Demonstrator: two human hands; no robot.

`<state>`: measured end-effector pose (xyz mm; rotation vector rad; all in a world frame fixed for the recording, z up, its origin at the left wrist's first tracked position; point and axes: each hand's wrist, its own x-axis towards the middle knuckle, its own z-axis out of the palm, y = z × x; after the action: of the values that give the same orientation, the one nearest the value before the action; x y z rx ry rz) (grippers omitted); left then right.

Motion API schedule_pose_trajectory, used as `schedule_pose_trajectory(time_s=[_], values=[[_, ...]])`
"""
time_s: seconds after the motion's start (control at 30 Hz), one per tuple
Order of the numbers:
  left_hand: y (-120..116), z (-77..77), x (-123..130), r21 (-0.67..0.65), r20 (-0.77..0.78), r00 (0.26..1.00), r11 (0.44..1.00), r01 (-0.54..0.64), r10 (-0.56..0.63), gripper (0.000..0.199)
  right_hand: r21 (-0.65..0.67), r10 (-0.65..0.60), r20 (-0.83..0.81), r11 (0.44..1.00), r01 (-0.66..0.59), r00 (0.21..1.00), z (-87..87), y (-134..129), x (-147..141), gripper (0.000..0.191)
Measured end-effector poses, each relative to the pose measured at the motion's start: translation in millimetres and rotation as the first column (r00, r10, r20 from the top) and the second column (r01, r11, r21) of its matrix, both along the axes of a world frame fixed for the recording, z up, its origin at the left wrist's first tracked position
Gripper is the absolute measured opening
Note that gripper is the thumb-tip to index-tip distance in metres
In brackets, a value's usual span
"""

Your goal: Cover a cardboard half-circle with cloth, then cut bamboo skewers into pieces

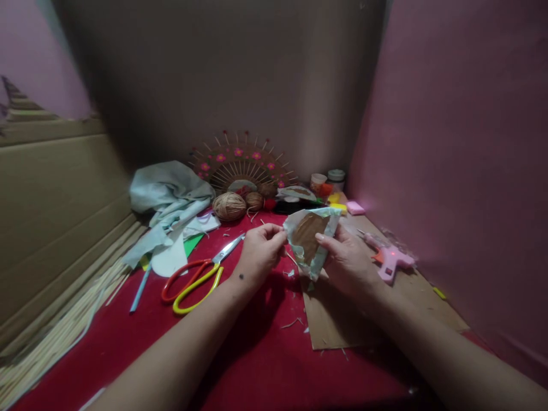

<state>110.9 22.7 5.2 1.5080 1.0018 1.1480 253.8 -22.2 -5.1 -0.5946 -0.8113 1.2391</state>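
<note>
My right hand (349,260) holds a small brown cardboard piece (310,237) from its right side, thumb on the face. Pale blue-green fabric (329,228) is wrapped over several of its edges. At the left edge of the piece, my left hand (263,251) pinches the fabric's border between thumb and fingers. Scissors (214,271) with one red and one yellow handle lie on the red cloth beside my left forearm. A pink glue gun (389,257) with a small red light rests on the flat cardboard sheet (342,325) to the right.
Crumpled pale fabric (171,188) and several thin sticks (72,337) lie at the left. Balls of twine (230,206) sit at the back before a decorated fan-shaped piece (237,157). Cups and a jar (336,178) stand back right. A pink wall (462,142) bounds the right side.
</note>
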Motion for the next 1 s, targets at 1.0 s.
schedule_pose_trajectory(time_s=[1.0], values=[[-3,8.5,-10,0.252,0.195,0.972,0.964,0.082,-0.134,0.013,-0.15,-0.01,-0.108,0.989,-0.007,0.994,6.4,1,4,0.029]])
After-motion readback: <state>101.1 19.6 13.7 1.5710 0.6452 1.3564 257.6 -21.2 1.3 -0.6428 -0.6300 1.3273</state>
